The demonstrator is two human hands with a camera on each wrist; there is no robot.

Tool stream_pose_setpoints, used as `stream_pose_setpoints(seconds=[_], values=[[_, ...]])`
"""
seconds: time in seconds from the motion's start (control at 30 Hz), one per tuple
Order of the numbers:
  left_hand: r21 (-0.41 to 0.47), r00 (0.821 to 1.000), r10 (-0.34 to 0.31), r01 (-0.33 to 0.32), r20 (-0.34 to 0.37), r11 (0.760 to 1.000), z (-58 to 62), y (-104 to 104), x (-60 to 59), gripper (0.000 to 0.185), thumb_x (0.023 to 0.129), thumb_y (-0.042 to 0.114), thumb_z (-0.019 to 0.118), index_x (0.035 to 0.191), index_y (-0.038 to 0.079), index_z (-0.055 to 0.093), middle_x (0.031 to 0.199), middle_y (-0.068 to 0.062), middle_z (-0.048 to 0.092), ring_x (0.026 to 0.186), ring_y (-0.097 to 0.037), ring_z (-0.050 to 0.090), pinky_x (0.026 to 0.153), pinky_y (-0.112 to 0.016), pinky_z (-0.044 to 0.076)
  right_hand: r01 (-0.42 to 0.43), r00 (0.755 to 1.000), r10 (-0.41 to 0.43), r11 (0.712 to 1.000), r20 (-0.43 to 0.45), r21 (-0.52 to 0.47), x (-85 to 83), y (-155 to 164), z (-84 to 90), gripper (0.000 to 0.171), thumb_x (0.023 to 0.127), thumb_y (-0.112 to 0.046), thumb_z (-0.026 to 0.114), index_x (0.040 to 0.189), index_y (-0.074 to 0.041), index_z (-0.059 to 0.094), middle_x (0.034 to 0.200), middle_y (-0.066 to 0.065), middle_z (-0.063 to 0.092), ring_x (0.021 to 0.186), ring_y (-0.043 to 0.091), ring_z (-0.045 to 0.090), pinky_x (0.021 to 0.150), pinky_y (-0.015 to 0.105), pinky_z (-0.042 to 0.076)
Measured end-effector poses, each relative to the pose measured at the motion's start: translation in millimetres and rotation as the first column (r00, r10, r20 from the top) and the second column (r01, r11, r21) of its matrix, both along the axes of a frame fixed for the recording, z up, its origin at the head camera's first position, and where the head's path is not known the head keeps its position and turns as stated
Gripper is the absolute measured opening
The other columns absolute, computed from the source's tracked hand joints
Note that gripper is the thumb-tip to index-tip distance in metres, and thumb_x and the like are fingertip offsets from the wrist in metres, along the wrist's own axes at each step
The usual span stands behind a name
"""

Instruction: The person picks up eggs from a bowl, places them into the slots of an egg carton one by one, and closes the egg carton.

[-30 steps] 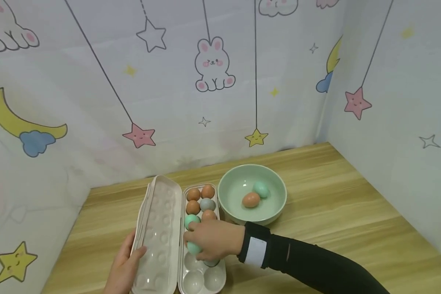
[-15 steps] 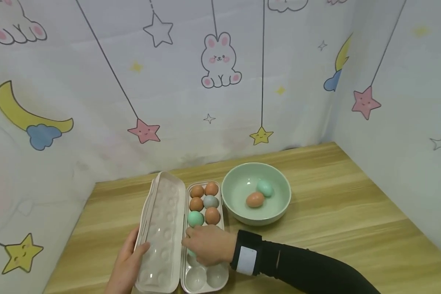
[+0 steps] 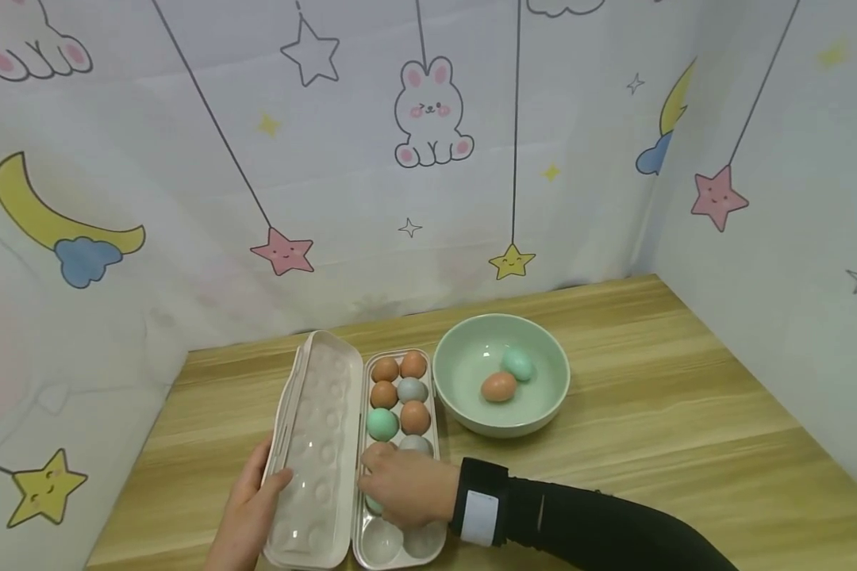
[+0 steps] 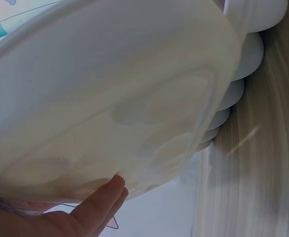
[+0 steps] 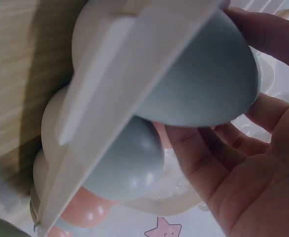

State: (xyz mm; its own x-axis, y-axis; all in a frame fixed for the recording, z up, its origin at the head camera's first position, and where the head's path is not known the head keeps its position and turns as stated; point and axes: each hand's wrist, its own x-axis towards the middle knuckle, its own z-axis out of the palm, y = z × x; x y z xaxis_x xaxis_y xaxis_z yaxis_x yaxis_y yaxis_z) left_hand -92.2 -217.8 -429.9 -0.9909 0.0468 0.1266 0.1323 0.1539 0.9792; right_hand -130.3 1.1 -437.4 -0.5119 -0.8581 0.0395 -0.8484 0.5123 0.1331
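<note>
My left hand [image 3: 246, 503] grips the outer edge of the raised lid [image 3: 314, 468] of a pale egg carton [image 3: 400, 565]; in the left wrist view, its fingers [image 4: 102, 200] lie on the lid's underside. My right hand [image 3: 414, 485] reaches over the carton's near half, fingers curled round a green egg [image 3: 374, 504] low in a left-column cup and mostly hidden by the hand. In the right wrist view, a grey-blue egg [image 5: 208, 74] sits in front, with thumb and fingers passing behind it. Brown eggs [image 3: 415, 418], grey eggs [image 3: 412, 390] and another green egg [image 3: 382, 424] fill the far cups.
Right of the carton, close beside it, stands a light green bowl [image 3: 500, 424] holding a brown egg [image 3: 499, 387] and a green egg [image 3: 517, 364]. The wooden table [image 3: 657, 412] meets patterned cloth walls [image 3: 343, 159] at the back and sides. Bare cups [image 3: 382, 542] show at the carton's near end.
My right hand has shifted towards the carton's near end and lower over the green egg, uncovering a brown and a grey egg behind it. The left hand stays on the lid. The view has tilted slightly.
</note>
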Motion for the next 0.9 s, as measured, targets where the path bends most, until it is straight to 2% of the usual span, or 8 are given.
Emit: stream_pose_setpoints(seconds=[0.23, 0.4, 0.47, 0.67, 0.83, 0.9], values=[[-0.012, 1.000, -0.004, 0.004, -0.002, 1.000, 3.0, 0.1, -0.6, 0.046, 0.095, -0.003, 0.041, 0.140, -0.006, 0.030, 0.114, 0.016, 0.053, 0.097, -0.003, 0.054, 0.075, -0.020, 0.048, 0.040, 0.999, -0.040, 0.998, 0.011, 0.042, 5.9, -5.4, 1.5, 0.029, 0.072, -0.029, 0.075, 0.098, -0.022, 0.063, 0.094, -0.004, 0.050, 0.088, 0.015, 0.040, 0.046, 0.018, 0.035], [-0.002, 1.000, -0.009, 0.009, 0.010, 1.000, 1.5, 0.1, 1.1, 0.045, 0.096, -0.003, 0.040, 0.140, -0.007, 0.030, 0.116, 0.018, 0.052, 0.099, -0.002, 0.052, 0.077, -0.018, 0.046, 0.013, 1.000, -0.013, 0.999, -0.014, 0.047, 7.3, -5.2, 0.1, 0.027, 0.074, -0.029, 0.073, 0.098, -0.021, 0.063, 0.094, -0.003, 0.051, 0.086, 0.015, 0.040, 0.046, 0.018, 0.035], [0.006, 1.000, -0.010, 0.010, 0.016, 1.000, 0.9, 0.1, 1.9, 0.045, 0.096, -0.002, 0.040, 0.139, -0.007, 0.029, 0.116, 0.018, 0.052, 0.099, -0.001, 0.052, 0.077, -0.018, 0.046, -0.006, 1.000, 0.006, 0.999, -0.025, 0.034, 7.4, -3.8, -0.4, 0.025, 0.075, -0.028, 0.072, 0.098, -0.021, 0.063, 0.093, -0.003, 0.050, 0.085, 0.014, 0.039, 0.046, 0.017, 0.034], [0.003, 1.000, -0.009, 0.009, 0.018, 1.000, 1.1, 1.0, 1.7, 0.045, 0.096, -0.002, 0.040, 0.139, -0.006, 0.030, 0.115, 0.017, 0.053, 0.098, -0.003, 0.054, 0.076, -0.020, 0.047, -0.035, 0.999, 0.036, 0.999, 0.017, -0.036, 4.6, 5.4, 4.7, 0.030, 0.074, -0.020, 0.074, 0.101, -0.020, 0.061, 0.094, -0.005, 0.048, 0.083, 0.009, 0.041, 0.051, 0.014, 0.035], [-0.003, 1.000, -0.008, 0.008, 0.018, 1.000, 2.2, 2.0, 0.5, 0.045, 0.095, -0.002, 0.041, 0.139, -0.006, 0.030, 0.112, 0.015, 0.055, 0.095, -0.005, 0.055, 0.074, -0.022, 0.049, -0.053, 0.999, 0.054, 0.995, 0.007, -0.084, 0.4, 19.6, 20.2, 0.032, 0.076, -0.017, 0.070, 0.106, -0.018, 0.059, 0.099, -0.005, 0.052, 0.082, 0.006, 0.050, 0.063, 0.016, 0.041], [-0.004, 1.000, -0.009, 0.009, 0.021, 1.000, 2.8, 2.0, 0.5, 0.046, 0.096, -0.002, 0.041, 0.140, -0.006, 0.029, 0.113, 0.015, 0.055, 0.095, -0.005, 0.055, 0.074, -0.022, 0.049, -0.049, 0.997, 0.055, 0.991, 0.046, -0.124, -2.5, 28.0, 29.1, 0.030, 0.076, -0.013, 0.068, 0.105, -0.018, 0.060, 0.097, -0.005, 0.052, 0.077, 0.006, 0.049, 0.061, 0.015, 0.040]])
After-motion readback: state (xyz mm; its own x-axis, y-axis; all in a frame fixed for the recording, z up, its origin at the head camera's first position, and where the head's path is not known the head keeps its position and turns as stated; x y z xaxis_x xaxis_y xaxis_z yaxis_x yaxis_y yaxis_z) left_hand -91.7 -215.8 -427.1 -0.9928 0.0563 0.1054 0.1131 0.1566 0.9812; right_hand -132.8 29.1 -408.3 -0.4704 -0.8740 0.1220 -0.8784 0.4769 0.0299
